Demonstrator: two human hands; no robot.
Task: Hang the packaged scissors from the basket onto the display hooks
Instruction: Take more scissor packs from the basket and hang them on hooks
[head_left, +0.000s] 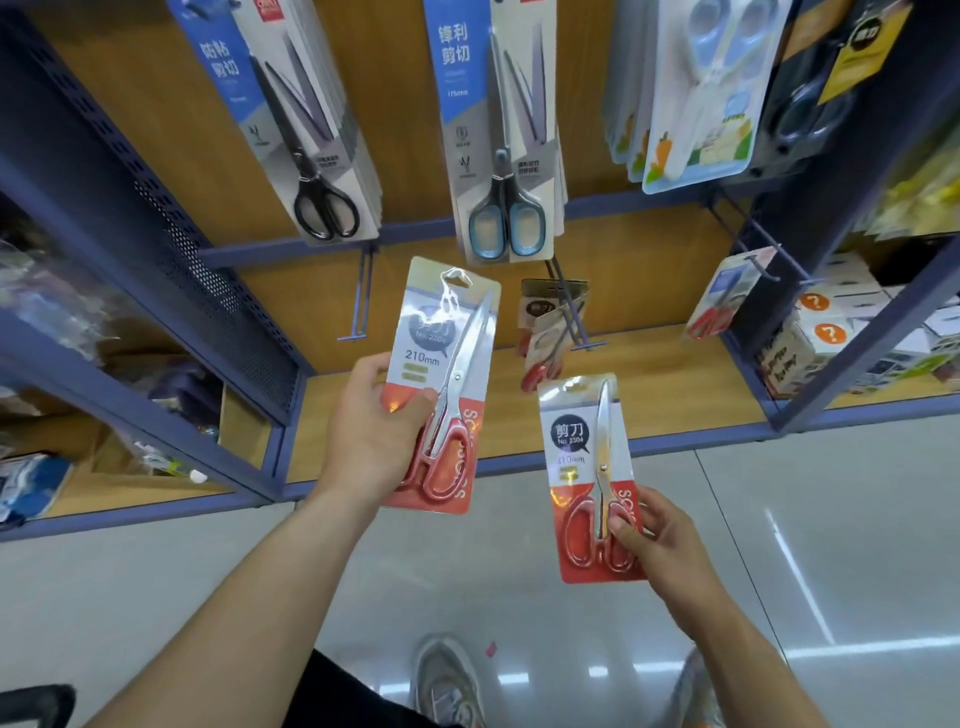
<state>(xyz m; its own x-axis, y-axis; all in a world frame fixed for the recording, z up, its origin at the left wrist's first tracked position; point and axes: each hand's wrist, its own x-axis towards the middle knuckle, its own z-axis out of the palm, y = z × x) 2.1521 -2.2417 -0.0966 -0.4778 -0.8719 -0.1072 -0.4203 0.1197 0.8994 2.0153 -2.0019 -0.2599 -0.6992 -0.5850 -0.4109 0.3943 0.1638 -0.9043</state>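
Observation:
My left hand (371, 431) grips a packaged pair of red-handled scissors (441, 384) by its lower left edge and holds it upright before the shelf. My right hand (657, 540) pinches a second, like package (587, 478) at its lower right, lower and nearer to me. A bare blue display hook (362, 296) juts out left of the raised package. Another hook (569, 312) to its right carries a few of the same red-handled packages (545, 338). The basket is out of view.
Upper hooks carry black-handled scissors (317, 156), blue-handled scissors (501, 171) and pale kitchen scissors (706, 93). A right hook (758, 249) bears one red package (719, 299). Boxes (815, 332) stand at right, blue shelving (156, 291) at left, my shoes (447, 680) on grey floor.

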